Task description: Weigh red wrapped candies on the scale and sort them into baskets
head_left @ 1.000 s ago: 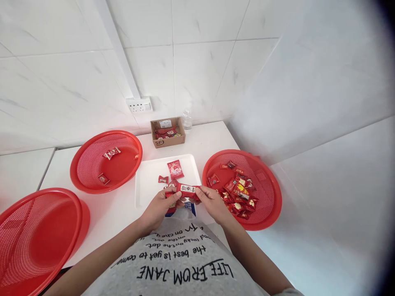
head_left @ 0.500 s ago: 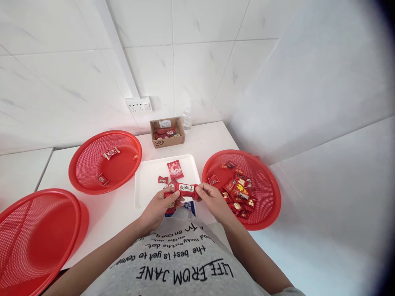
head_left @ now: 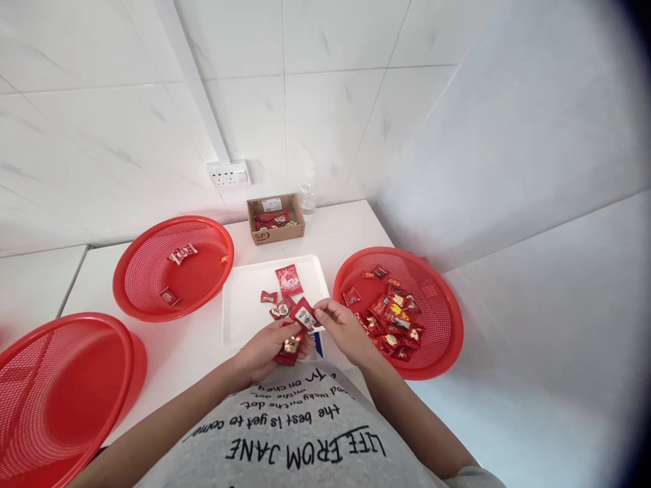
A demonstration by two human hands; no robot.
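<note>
Tiled white wall (head_left: 336, 122) at the back, white tabletop (head_left: 183, 352) against it. Grey shirt (head_left: 274, 440) with black lettering at bottom of view. Three red baskets: near-left basket (head_left: 76, 400), cut off by the frame edge; back-left basket (head_left: 188, 281), a few wrapped sweets inside; right basket (head_left: 440, 318), pile of red sweets. White tray (head_left: 244, 298) between the back-left and right ones. Cardboard box (head_left: 285, 234) behind tray, red packets inside; clear bottle (head_left: 308, 200) just beside it. Left hand (head_left: 259, 349) over tray's near edge, thumb and fingers closed on a white-label packet (head_left: 304, 316), plus a red-and-gold packet (head_left: 291, 344) below in the same hand. Right hand (head_left: 348, 335) partly curled, fingertips at the white-label packet's right corner; can't tell if gripping. On tray: pinkish-red packet (head_left: 289, 279), white-lettered packet (head_left: 281, 310) just beyond the fingers, tiny red sweet (head_left: 268, 297) left of them.
</note>
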